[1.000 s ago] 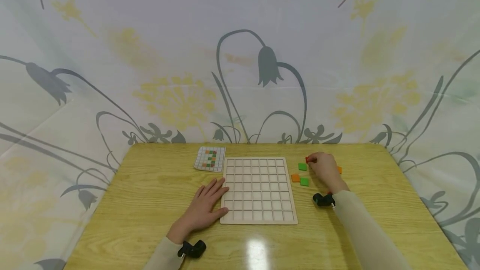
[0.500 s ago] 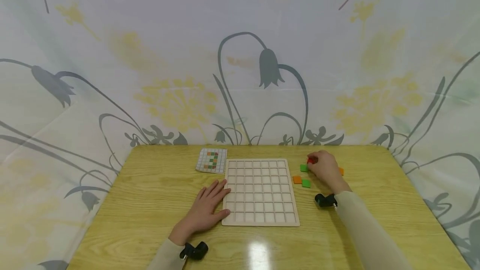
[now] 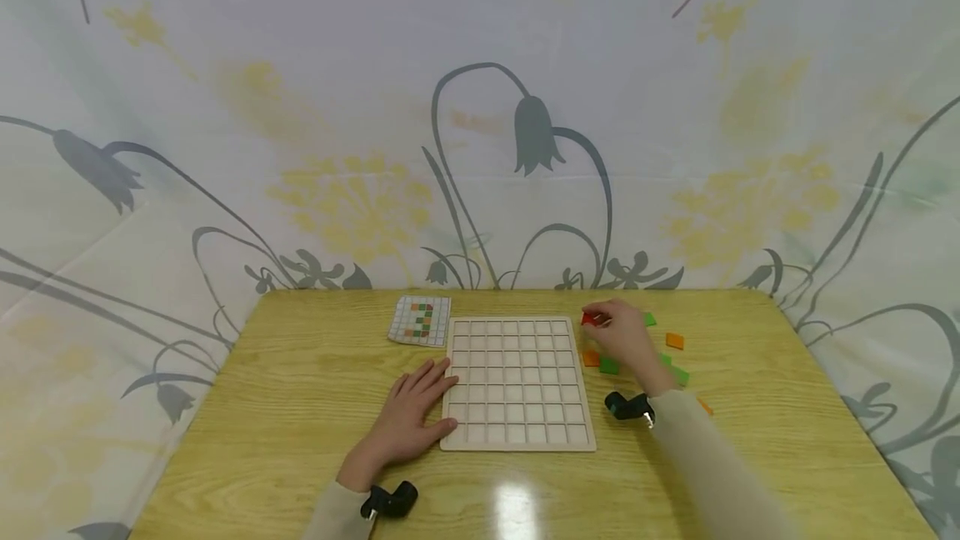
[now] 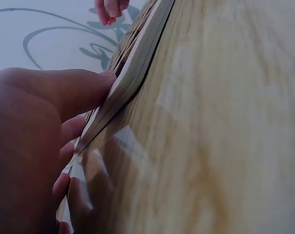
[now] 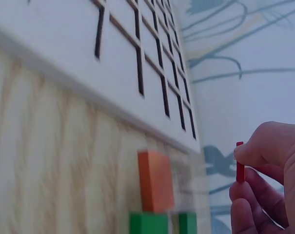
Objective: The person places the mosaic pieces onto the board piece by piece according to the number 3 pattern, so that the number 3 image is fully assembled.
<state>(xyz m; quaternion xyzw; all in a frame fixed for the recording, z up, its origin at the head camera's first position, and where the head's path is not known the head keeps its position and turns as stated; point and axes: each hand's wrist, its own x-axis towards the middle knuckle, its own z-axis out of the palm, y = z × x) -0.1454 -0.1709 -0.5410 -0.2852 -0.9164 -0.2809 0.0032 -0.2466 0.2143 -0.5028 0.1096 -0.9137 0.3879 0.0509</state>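
My right hand (image 3: 624, 336) pinches a small red square tile (image 5: 240, 168) between thumb and fingers. In the head view it hovers by the upper right corner of the pale wooden grid board (image 3: 516, 384). The board's square cells hold no tiles. My left hand (image 3: 405, 419) rests with spread fingers along the board's left edge, and its thumb (image 4: 86, 90) touches the rim near the lower corner. Just under my right hand lie an orange tile (image 3: 591, 358) and a green tile (image 3: 609, 366), partly covered in the head view.
A paper pattern card (image 3: 420, 321) with a coloured grid lies beyond my left hand. More green and orange tiles, such as an orange one (image 3: 675, 341), are scattered right of my right hand. A flowered cloth (image 3: 480, 107) hangs behind the wooden table (image 3: 300, 373).
My right hand has carried the red tile leftward from the loose tiles toward the board, uncovering several tiles on the right. My left hand has stayed on the board's edge.
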